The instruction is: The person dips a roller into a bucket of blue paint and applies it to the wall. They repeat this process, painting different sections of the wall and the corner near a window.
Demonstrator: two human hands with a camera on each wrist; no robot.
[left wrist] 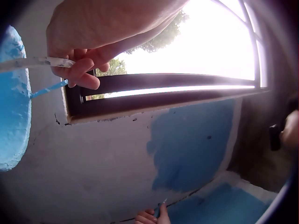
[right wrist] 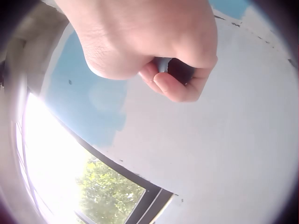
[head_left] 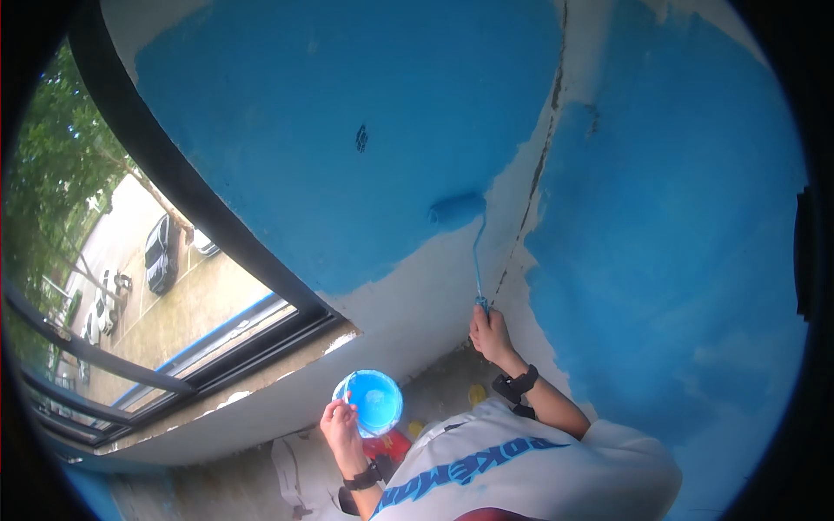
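Observation:
My right hand (head_left: 493, 337) grips the handle of a paint roller (head_left: 458, 208), whose blue head lies against the wall at the lower right part of a blue patch. In the right wrist view the fingers of my right hand (right wrist: 173, 70) curl round the dark handle end; the roller head is out of that view. Lower down, my left hand (head_left: 341, 425) holds the handle of a round bucket (head_left: 373, 402) with blue paint inside. The left wrist view shows my left hand (left wrist: 84, 51) with fingers curled round the whitish handle, the bucket (left wrist: 14, 102) at the left edge.
A dark-framed window (head_left: 217, 221) is on the left, with parked cars and trees outside. A cracked corner line (head_left: 540, 161) divides the wall from another partly blue wall (head_left: 686, 217) on the right. Below the bucket, a red object (head_left: 388, 446) lies near my shirt.

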